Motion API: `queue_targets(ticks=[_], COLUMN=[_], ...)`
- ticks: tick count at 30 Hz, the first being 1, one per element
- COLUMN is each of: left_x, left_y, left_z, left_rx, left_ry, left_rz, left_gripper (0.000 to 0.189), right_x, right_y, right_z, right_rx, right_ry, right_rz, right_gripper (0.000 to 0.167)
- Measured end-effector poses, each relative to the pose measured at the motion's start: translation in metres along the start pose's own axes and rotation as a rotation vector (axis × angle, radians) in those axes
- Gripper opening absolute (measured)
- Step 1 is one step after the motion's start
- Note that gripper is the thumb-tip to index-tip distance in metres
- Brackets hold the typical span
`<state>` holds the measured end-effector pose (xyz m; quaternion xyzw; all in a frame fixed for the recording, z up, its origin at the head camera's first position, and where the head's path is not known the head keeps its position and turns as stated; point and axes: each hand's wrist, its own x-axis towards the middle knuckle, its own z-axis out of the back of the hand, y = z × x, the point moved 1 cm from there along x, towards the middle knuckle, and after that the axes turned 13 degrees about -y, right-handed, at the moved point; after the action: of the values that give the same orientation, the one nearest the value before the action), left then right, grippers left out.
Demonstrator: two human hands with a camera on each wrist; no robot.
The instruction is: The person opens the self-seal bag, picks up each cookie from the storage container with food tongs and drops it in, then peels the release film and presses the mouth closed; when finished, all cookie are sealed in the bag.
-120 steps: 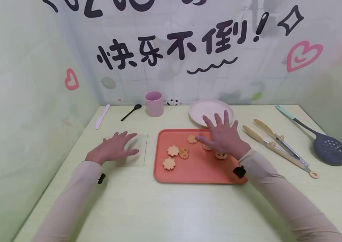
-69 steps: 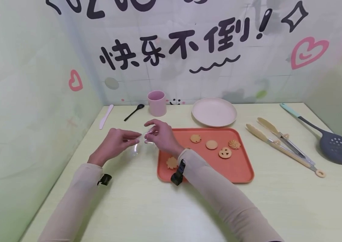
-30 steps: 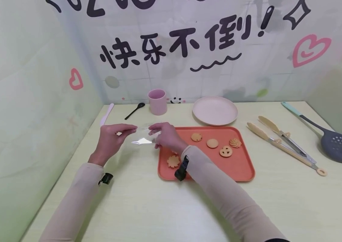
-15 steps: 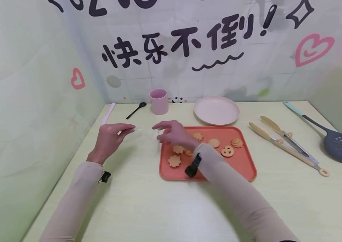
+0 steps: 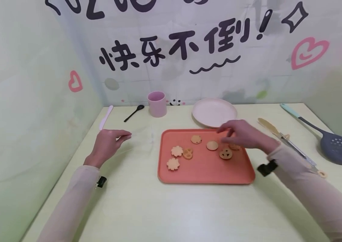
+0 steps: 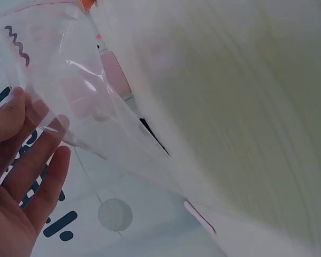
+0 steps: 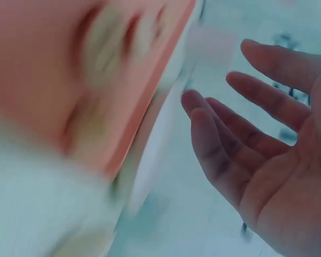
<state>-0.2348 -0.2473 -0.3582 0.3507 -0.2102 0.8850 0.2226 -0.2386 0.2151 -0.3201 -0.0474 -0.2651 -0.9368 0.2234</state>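
My left hand (image 5: 107, 144) pinches the edge of a clear plastic bag (image 6: 85, 75) between thumb and fingers, left of the red tray (image 5: 204, 175). In the left wrist view the bag spreads away from the fingertips. My right hand (image 5: 243, 135) is over the tray's right end, fingers loosely bent and holding nothing. Beneath and beside it are a swirl cookie (image 5: 234, 147), partly hidden, a cookie with cut-out holes (image 5: 226, 154) and a plain round cookie (image 5: 212, 145). Two flower-shaped cookies, including one in front (image 5: 173, 164), and a pretzel-shaped cookie (image 5: 187, 153) lie on the tray's left side.
Right of the tray lie tongs (image 5: 269, 126), partly hidden by my right arm, and a dark slotted turner (image 5: 338, 149). Along the back are a pink plate (image 5: 214, 112), a pink cup (image 5: 157, 105), a black spoon (image 5: 134, 112) and a pale pink knife (image 5: 106, 117).
Both hands were together at the bag. My right hand has let go and swung right across the tray, over the cookies. My left hand still pinches the bag.
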Motion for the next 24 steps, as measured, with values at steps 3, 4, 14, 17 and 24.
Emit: queue_targets(ticks=[3,4,14,17,24], left_x=[-0.002,-0.003,-0.005,-0.006,-0.005], left_y=[0.002,0.002,0.004,0.004,0.004], left_z=[0.000,0.000,-0.002,-0.003,-0.006], left_rx=[0.012,0.015,0.014,0.004,-0.008], left_ry=[0.010,0.015,0.045,0.048,0.068], left_rz=[0.004,0.007,0.007,0.008,0.014], left_gripper=[0.016,0.016,0.015,0.016,0.015], right_x=[-0.020,-0.027,-0.079,-0.088,-0.096], right_y=[-0.032,-0.042,-0.119,-0.131,-0.151], right_z=[0.019,0.025,0.048,0.047,0.043], right_rx=[-0.100,-0.127,-0.270,-0.254,-0.264], right_ry=[-0.066,-0.095,-0.297,-0.302,-0.227], right_rz=[-0.067,-0.082,-0.199,-0.242,-0.394], right_gripper=[0.040,0.043,0.066,0.068,0.083])
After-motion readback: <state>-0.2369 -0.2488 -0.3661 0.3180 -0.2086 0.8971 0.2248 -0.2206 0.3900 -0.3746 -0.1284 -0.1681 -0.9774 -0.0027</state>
